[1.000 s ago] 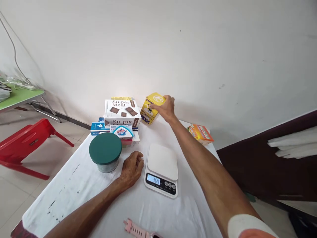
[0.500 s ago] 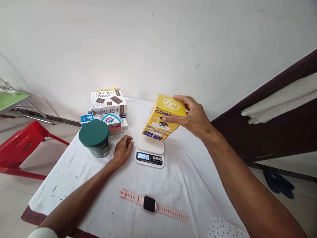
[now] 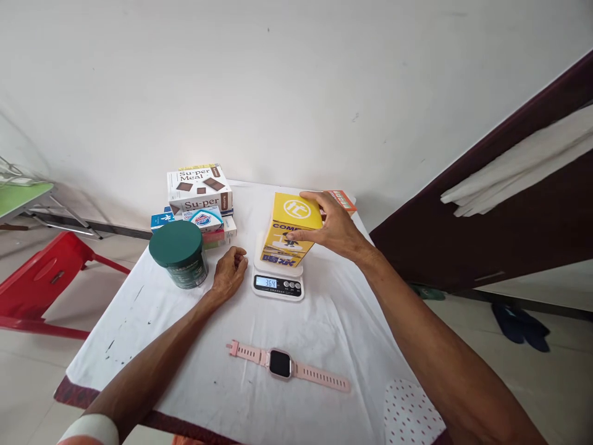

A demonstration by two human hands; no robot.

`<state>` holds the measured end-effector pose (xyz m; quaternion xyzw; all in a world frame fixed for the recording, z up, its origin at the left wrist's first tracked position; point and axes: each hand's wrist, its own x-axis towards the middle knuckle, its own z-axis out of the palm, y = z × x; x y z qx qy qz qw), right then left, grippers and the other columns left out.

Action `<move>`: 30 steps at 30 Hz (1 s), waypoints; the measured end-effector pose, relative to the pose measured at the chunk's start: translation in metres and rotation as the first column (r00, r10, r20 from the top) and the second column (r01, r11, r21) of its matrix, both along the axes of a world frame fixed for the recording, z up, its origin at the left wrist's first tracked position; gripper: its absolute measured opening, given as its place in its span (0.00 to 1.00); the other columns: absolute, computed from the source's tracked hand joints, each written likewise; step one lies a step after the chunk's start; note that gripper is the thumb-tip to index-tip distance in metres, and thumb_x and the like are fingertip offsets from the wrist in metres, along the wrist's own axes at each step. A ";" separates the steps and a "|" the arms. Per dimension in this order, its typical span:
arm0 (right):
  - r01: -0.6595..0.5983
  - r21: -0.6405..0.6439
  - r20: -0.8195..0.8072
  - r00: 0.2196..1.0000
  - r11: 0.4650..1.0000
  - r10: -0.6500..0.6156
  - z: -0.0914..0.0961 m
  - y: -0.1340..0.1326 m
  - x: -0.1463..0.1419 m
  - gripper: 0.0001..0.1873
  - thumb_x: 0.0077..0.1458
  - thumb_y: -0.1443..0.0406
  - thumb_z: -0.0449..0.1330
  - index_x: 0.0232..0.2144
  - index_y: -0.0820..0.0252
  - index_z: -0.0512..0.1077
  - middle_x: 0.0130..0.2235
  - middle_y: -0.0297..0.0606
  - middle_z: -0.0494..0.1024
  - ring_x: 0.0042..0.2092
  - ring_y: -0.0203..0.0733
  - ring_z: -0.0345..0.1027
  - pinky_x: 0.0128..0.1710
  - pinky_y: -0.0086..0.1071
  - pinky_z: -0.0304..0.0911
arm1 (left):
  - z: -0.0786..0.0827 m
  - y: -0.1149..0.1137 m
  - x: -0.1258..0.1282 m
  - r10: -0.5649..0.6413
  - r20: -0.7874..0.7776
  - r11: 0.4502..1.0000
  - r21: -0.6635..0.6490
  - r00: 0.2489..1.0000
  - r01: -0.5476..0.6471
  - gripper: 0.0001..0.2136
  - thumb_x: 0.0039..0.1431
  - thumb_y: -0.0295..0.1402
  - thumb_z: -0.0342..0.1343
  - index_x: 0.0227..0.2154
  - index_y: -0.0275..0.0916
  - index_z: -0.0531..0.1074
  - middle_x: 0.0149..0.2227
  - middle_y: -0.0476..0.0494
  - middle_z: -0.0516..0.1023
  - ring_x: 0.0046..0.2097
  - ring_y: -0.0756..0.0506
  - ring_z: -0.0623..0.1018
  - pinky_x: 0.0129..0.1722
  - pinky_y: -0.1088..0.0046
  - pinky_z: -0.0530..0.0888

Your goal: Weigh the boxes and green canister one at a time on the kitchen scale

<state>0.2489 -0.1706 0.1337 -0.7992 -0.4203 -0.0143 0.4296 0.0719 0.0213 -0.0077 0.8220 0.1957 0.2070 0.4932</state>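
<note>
My right hand (image 3: 324, 225) grips a yellow box (image 3: 293, 232) by its upper part, thumb on the printed front and fingers at the far edge. The box sits upright, slightly turned, over the platform of a white kitchen scale (image 3: 256, 293); whether its full base touches is hidden. The scale's lit display (image 3: 267, 282) reads 364. On the tablecloth left of the scale rests my left hand (image 3: 230, 272), its fingers curled in with nothing visible in them. Beside it stands a jar with a dark green lid (image 3: 178, 247).
Behind the jar are stacked boxes, with a white Su-per Meal box (image 3: 199, 187) on top. An orange box (image 3: 343, 201) lies behind my right hand. A pink-strapped smartwatch (image 3: 280, 363) lies near the front. A red chair (image 3: 41, 278) is at the left, a wall behind the table.
The yellow box has come down and left onto the scale in my right hand, and stands more upright. An orange box behind it has come into sight. My left hand stays put.
</note>
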 end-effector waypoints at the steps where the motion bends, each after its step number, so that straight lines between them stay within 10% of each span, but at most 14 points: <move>1: -0.004 0.003 -0.025 1.000 1.000 0.004 -0.001 0.000 0.001 0.52 0.32 0.37 0.77 0.57 0.52 0.72 0.57 0.45 0.73 0.59 0.61 0.69 0.58 0.55 0.68 | 0.000 0.000 0.000 0.000 -0.002 1.000 0.000 1.000 0.000 0.07 0.62 0.33 0.53 0.41 0.40 0.71 0.33 0.48 0.76 0.34 0.47 0.76 0.36 0.70 0.70; 6: -0.021 0.002 -0.174 0.985 1.000 0.021 -0.001 -0.011 0.001 0.58 0.33 0.38 0.77 0.63 0.50 0.68 0.65 0.46 0.66 0.67 0.64 0.61 0.60 0.55 0.68 | -0.004 0.001 0.000 -0.007 0.014 1.000 0.005 1.000 0.007 0.08 0.62 0.34 0.53 0.42 0.40 0.72 0.35 0.46 0.77 0.35 0.47 0.76 0.36 0.70 0.71; 9: 0.089 0.194 -0.296 0.955 0.977 -0.028 -0.010 -0.025 0.000 0.45 0.44 0.37 0.71 0.59 0.46 0.70 0.67 0.42 0.67 0.66 0.60 0.64 0.58 0.52 0.70 | -0.003 0.001 0.000 -0.010 0.012 1.000 0.008 1.000 0.010 0.08 0.62 0.34 0.53 0.42 0.40 0.72 0.34 0.47 0.77 0.35 0.47 0.76 0.36 0.70 0.71; 12: 0.445 0.479 -0.511 0.842 0.757 -0.172 -0.043 -0.039 -0.007 0.28 0.57 0.37 0.58 0.39 0.52 0.74 0.45 0.40 0.80 0.47 0.49 0.78 0.44 0.41 0.75 | -0.001 0.000 0.000 -0.010 -0.006 1.000 0.000 1.000 0.010 0.08 0.63 0.35 0.53 0.42 0.40 0.72 0.34 0.47 0.77 0.34 0.47 0.76 0.36 0.70 0.71; 15: 0.675 0.460 -0.697 0.677 0.576 -0.236 -0.092 -0.047 -0.025 0.25 0.54 0.42 0.62 0.26 0.55 0.68 0.25 0.32 0.71 0.26 0.38 0.69 0.27 0.31 0.66 | -0.001 0.001 0.000 -0.005 -0.014 1.000 -0.008 1.000 0.005 0.08 0.63 0.36 0.53 0.42 0.41 0.72 0.34 0.47 0.77 0.35 0.46 0.77 0.36 0.70 0.73; 20: 0.654 0.382 -0.694 0.669 0.653 -0.265 -0.142 -0.051 -0.066 0.23 0.57 0.45 0.62 0.25 0.56 0.69 0.24 0.30 0.71 0.24 0.35 0.65 0.24 0.30 0.63 | -0.002 0.002 0.000 -0.015 -0.016 1.000 -0.014 1.000 0.014 0.09 0.63 0.36 0.53 0.43 0.41 0.72 0.34 0.46 0.77 0.35 0.46 0.77 0.38 0.69 0.74; 30: 0.517 0.316 -0.610 0.753 0.796 -0.247 -0.143 -0.059 -0.069 0.23 0.60 0.44 0.64 0.27 0.56 0.73 0.26 0.33 0.74 0.27 0.37 0.67 0.26 0.31 0.65 | -0.003 0.003 0.000 -0.033 -0.016 0.999 -0.018 0.999 0.032 0.09 0.64 0.35 0.53 0.43 0.40 0.72 0.36 0.46 0.76 0.36 0.47 0.76 0.39 0.69 0.73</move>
